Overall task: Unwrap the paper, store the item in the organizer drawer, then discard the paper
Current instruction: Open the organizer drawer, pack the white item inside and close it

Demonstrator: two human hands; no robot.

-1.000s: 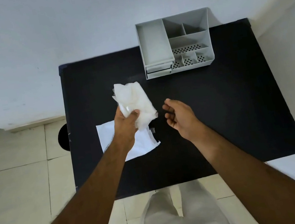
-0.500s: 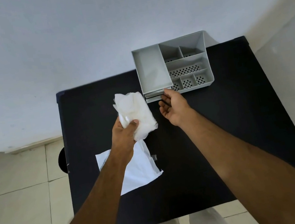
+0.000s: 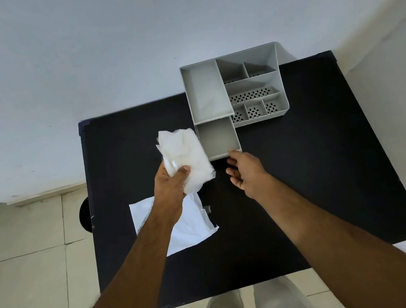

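My left hand (image 3: 172, 185) is shut on the unwrapped item (image 3: 182, 151), a soft white pack in clear film, held above the black table (image 3: 307, 176) just left of the drawer. The white wrapping paper (image 3: 189, 226) lies flat on the table under my left wrist. The grey organizer (image 3: 206, 91) stands at the table's far edge. Its lower drawer (image 3: 218, 138) is pulled out toward me and shows nothing inside. My right hand (image 3: 246, 173) has its fingertips curled on the drawer's front right corner.
The organizer's right side holds several small perforated compartments (image 3: 254, 111). A pale wall rises behind the table. A dark round object (image 3: 85, 216) shows at the table's left edge, above a tiled floor.
My right hand reached the organizer and drew the lower drawer out toward me. My left hand kept the white pack and stayed beside the drawer.
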